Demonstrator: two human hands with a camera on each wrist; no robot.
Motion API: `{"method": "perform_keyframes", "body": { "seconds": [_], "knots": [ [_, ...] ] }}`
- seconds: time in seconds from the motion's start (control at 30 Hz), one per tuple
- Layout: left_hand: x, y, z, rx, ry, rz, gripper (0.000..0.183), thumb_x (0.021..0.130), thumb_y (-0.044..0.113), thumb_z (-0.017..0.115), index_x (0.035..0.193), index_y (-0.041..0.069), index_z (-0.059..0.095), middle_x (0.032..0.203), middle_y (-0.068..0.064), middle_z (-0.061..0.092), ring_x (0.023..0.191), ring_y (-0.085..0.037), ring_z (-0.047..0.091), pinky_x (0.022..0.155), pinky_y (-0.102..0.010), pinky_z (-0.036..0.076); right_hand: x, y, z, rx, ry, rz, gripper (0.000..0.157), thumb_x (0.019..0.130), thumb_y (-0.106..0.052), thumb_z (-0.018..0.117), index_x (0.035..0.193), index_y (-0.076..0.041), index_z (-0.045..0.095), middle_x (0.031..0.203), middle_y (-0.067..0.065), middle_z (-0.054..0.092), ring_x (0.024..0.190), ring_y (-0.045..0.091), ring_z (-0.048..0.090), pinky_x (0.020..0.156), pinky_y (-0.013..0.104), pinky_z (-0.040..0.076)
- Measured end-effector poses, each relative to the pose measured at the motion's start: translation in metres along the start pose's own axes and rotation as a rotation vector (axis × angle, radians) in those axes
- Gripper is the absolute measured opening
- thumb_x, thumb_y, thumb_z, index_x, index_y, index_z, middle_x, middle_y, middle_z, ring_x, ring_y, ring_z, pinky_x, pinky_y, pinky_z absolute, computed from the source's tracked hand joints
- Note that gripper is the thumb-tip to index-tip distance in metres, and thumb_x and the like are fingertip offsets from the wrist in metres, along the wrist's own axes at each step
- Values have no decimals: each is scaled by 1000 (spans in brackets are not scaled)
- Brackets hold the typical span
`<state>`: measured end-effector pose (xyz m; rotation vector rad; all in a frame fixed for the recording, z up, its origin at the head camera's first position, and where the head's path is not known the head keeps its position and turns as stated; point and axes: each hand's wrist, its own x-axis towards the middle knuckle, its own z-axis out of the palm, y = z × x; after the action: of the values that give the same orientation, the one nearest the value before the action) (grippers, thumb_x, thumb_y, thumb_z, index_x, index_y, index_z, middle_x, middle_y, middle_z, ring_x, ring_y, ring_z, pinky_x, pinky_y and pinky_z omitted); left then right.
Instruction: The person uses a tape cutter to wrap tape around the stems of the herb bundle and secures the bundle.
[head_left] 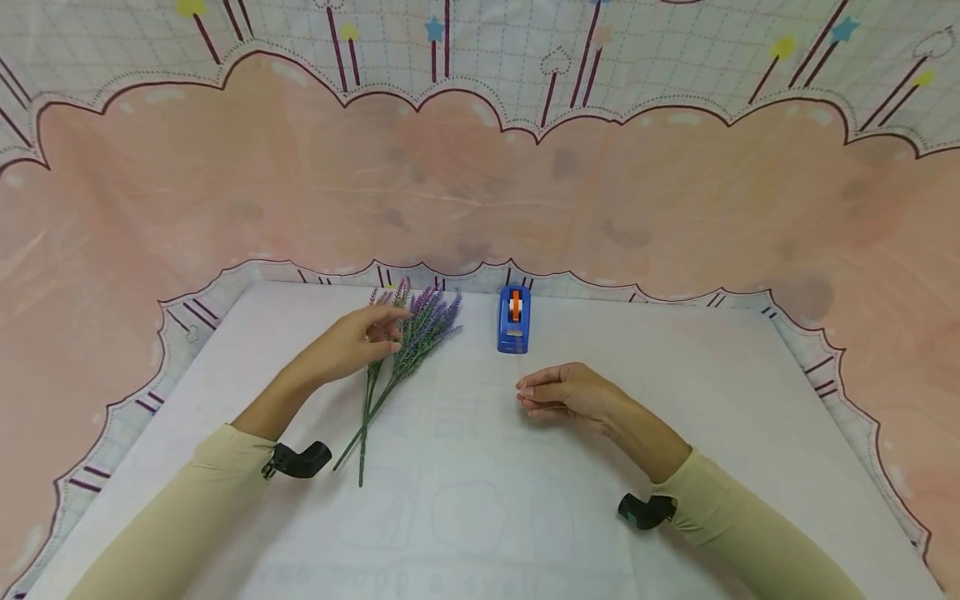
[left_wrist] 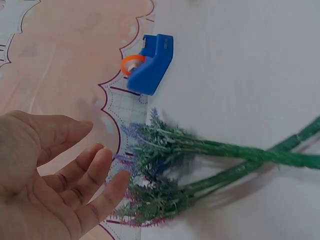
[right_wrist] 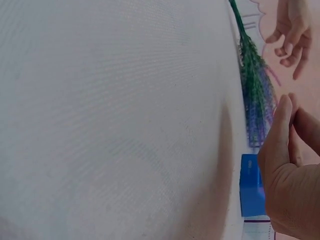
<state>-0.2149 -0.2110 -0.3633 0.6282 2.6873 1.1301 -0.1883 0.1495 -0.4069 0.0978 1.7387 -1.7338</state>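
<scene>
Two bunches of artificial lavender (head_left: 420, 337), with purple and pink tips and green stems, lie crossed on the white table. My left hand (head_left: 367, 340) hovers over the flower heads, fingers loosely bent and holding nothing; in the left wrist view the hand (left_wrist: 70, 175) is beside the blossoms. At the far edge stands a blue tape dispenser (head_left: 513, 329) with an orange hub. In front of it, my right hand (head_left: 573, 393) has thumb and fingertips pinched together. A faint clear strip of tape (head_left: 519, 362) runs from the dispenser toward those fingertips.
The white table (head_left: 450, 533) reaches toward me, its far edge meeting a peach and white patterned cloth (head_left: 480, 192). Black wrist cameras sit at both sleeves, the left camera (head_left: 300, 460) close to the stem ends.
</scene>
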Motion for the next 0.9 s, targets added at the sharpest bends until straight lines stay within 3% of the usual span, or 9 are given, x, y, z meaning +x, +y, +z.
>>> {"method": "perform_keyframes", "body": {
  "seconds": [0.4, 0.73, 0.9],
  "knots": [
    [-33, -20, 1, 15, -24, -76, 52, 96, 5, 66, 146, 2, 51, 116, -18, 63, 103, -29, 63, 81, -40, 51, 0, 0, -1, 13, -14, 8, 34, 98, -1, 63, 130, 10, 60, 118, 20, 72, 93, 18, 73, 81, 28, 59],
    [-54, -32, 6, -47, -81, -147, 50, 96, 10, 67, 143, 4, 53, 117, -20, 61, 101, -28, 65, 77, -37, 52, 1, 1, 0, 12, -16, -1, 30, 97, -1, 65, 126, 7, 64, 119, 20, 72, 93, 19, 73, 83, 30, 59],
    [-62, -32, 13, -125, -141, -193, 53, 96, 13, 69, 145, 4, 51, 119, -21, 59, 98, -25, 63, 74, -36, 55, 1, 1, -1, 7, -29, -16, 31, 97, -1, 66, 126, 9, 64, 118, 21, 72, 93, 19, 74, 84, 31, 59]
  ]
}}
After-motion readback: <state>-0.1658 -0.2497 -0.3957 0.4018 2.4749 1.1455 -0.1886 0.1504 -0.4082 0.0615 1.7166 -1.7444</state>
